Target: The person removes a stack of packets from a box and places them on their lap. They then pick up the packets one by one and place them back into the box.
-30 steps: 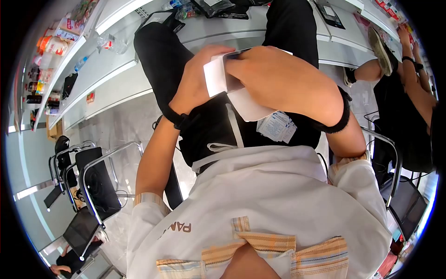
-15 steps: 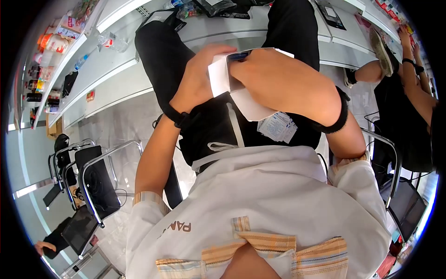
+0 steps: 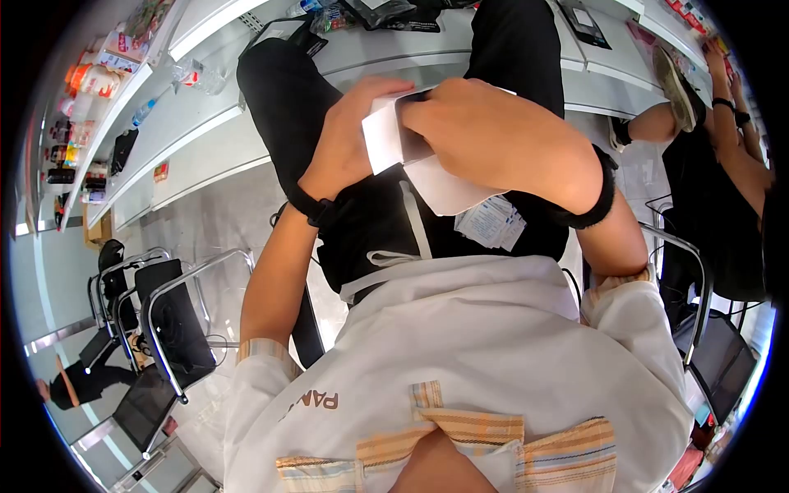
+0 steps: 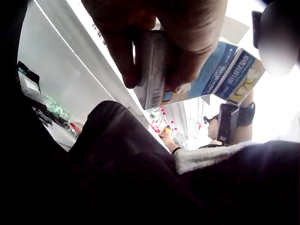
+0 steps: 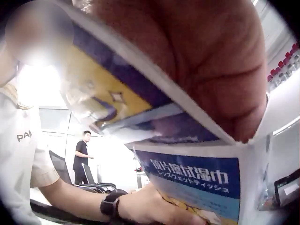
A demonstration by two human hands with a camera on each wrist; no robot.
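An open cardboard box [image 3: 383,138] of lens wipes is held over the lap, white inside, with blue and yellow print outside. My left hand [image 3: 339,138] grips it from the left; in the left wrist view, fingers and thumb clasp the box's narrow barcode side [image 4: 154,75]. My right hand [image 3: 468,119] reaches into the open end, its fingers hidden by the cardboard; what they do in there I cannot tell. An open flap [image 5: 154,103] spreads under that hand in the right wrist view. Several small white sachets [image 3: 491,223] with blue print lie on the right thigh.
White shelves [image 3: 205,168] run in front of the knees, with black packages [image 3: 394,18] on top. Bottles [image 3: 94,80] line the left shelf. Chairs [image 3: 173,320] stand at the left, and another person [image 3: 707,197] sits close on the right.
The box and both hands shift slightly right, then back left, the right hand staying in the box's open end. A person in the left background has moved. The sachets lie unchanged.
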